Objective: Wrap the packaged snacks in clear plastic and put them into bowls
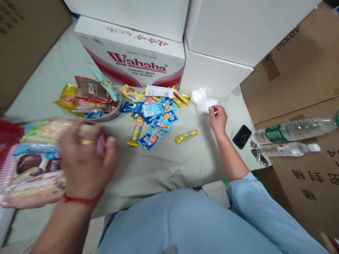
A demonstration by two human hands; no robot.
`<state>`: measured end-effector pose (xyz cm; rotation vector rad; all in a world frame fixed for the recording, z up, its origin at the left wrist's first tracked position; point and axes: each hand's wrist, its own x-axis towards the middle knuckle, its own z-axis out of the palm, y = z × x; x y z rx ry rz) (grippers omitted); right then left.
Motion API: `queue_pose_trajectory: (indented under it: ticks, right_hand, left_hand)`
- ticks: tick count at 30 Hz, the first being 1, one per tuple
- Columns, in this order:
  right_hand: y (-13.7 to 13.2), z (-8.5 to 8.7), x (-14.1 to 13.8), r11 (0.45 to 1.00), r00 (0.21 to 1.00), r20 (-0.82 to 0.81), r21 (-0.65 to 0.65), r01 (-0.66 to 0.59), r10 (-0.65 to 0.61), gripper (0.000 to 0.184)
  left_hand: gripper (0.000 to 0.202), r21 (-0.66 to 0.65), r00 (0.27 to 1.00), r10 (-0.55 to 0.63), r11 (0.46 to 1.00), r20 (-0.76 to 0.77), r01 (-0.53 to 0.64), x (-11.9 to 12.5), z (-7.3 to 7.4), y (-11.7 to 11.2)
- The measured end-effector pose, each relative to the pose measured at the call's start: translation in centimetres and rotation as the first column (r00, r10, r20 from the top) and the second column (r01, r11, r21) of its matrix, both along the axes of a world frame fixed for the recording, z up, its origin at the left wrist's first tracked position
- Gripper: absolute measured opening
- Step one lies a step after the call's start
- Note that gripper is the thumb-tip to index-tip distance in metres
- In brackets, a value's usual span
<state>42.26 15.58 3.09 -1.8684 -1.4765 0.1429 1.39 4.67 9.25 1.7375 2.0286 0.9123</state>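
Note:
My left hand (84, 158) is smeared by motion over a pink basket (5, 176) packed with snack packets (34, 165). A gold ring shows on one finger, and something pink lies at the fingertips. Whether the hand grips it I cannot tell. My right hand (218, 119) lies farther off on the pale green cloth (164, 165). Its fingers are curled in a pinch at the edge of a crumpled white plastic wrapper (201, 98). Between the hands is a loose pile of blue and yellow snack sachets (156, 118), and one yellow bar (185, 135) lies apart.
A bowl (106, 114) heaped with packets stands at the back left. White cartons, one marked Wahaha (137, 60), close off the back. Brown cardboard boxes (304, 63) stand on the right with two water bottles (291, 132), a black phone (241, 136) and keys (258, 155).

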Motion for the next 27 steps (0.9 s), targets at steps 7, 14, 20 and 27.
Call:
queue_pose_trajectory:
  ticks: [7, 14, 20, 27]
  right_hand:
    - [3.8, -0.4, -1.1, 0.976, 0.991, 0.131, -0.219, -0.007, 0.036, 0.017]
    - [-4.8, -0.1, -4.2, 0.978, 0.78, -0.622, -0.116, -0.175, 0.066, 0.032]
    - [-12.4, 0.2, -10.6, 0.947, 0.835, -0.519, -0.133, -0.293, 0.185, 0.026]
    - [-13.8, -0.5, -10.8, 0.928, 0.69, -0.719, -0.197, -0.317, 0.083, 0.029]
  left_hand:
    - [0.034, -0.065, 0.958, -0.259, 0.961, 0.125, 0.268, 1.7, -6.5, -5.3]
    - [0.039, -0.291, 0.708, -0.066, 0.882, 0.703, 0.371, 3.9, -5.9, -5.6]
    - [0.043, -0.208, 0.534, -0.047, 0.89, 0.844, 0.406, 12.3, -5.7, -1.0]
    - [0.047, -0.241, 0.312, 0.125, 0.898, 0.942, 0.368, 11.8, -9.2, 0.0]
